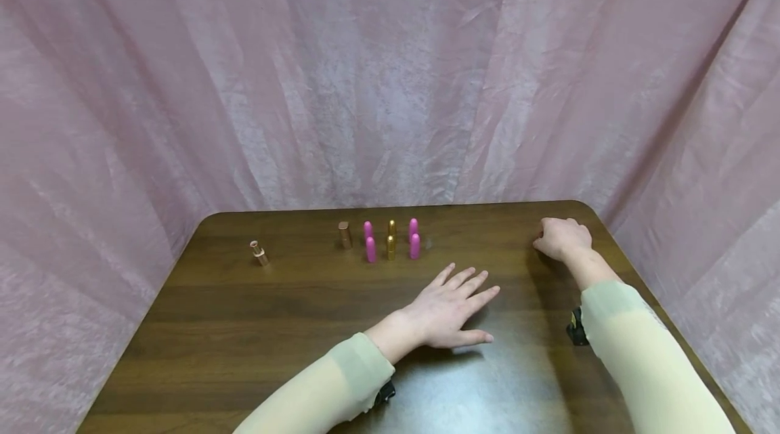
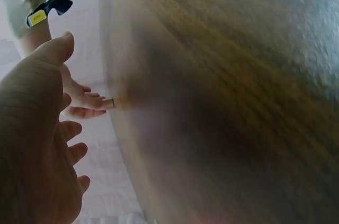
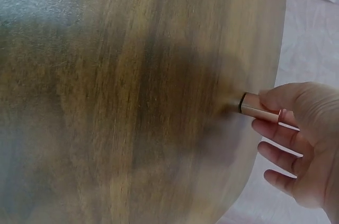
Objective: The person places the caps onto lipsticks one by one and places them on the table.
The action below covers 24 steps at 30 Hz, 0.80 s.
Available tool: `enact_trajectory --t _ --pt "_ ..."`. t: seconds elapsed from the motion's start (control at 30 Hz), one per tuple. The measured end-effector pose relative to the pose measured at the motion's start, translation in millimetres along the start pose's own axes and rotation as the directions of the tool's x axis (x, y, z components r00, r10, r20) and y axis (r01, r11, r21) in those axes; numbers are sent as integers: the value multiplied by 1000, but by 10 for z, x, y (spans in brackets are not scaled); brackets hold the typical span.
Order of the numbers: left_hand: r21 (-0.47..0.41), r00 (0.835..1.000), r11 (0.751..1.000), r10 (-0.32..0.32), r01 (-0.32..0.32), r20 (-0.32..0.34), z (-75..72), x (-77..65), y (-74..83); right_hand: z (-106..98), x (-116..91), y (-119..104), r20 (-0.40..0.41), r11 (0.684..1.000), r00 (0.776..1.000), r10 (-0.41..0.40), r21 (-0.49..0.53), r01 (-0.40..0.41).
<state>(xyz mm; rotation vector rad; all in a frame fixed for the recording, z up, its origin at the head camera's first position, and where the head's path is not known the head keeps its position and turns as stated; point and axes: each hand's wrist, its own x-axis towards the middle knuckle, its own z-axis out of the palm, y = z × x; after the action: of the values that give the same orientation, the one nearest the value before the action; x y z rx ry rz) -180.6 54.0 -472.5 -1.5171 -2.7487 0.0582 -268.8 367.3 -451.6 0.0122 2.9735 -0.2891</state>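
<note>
My right hand (image 1: 563, 241) is over the far right corner of the table. Between its thumb and index finger it pinches a shiny rose-gold lipstick tube (image 3: 259, 108), dark end toward the tabletop; the head view hides the tube behind the hand. My left hand (image 1: 447, 312) hovers palm down above the middle of the table, fingers spread, holding nothing. Beyond it stand pink bullet-shaped tubes (image 1: 370, 250) in two pairs, with two gold ones (image 1: 391, 248) between them. Left of these is a copper-coloured lipstick cap (image 1: 345, 235).
A gold lipstick tube (image 1: 259, 253) with a narrower neck stands alone toward the left of the dark wooden table (image 1: 244, 339). Pink velvety curtains (image 1: 390, 82) hang behind the table and along its sides. Each sleeve has a small black device (image 1: 575, 328) under it.
</note>
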Motion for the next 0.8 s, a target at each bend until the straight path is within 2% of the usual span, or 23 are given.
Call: enact_trajectory --t 0.2,0.4,0.5,0.67,0.8 --pt "-6 1000 1000 -15 15 -12 -19 -63 -84 57 -29 -6 -70 997 996 -48 61 52" --pt "-35 999 999 -14 12 -42 -48 -223 -195 112 -172 -165 -161 982 980 -120 129 141" --pt "-52 998 999 -12 8 -59 -55 -344 -255 158 -269 -290 -216 969 960 -180 131 211" --pt "-50 996 999 -13 9 -88 -57 -567 -364 234 -395 -506 -292 940 914 -283 108 325" --pt "-65 993 998 -18 11 -114 -67 -735 -448 263 -509 -653 -320 918 888 -330 110 381"
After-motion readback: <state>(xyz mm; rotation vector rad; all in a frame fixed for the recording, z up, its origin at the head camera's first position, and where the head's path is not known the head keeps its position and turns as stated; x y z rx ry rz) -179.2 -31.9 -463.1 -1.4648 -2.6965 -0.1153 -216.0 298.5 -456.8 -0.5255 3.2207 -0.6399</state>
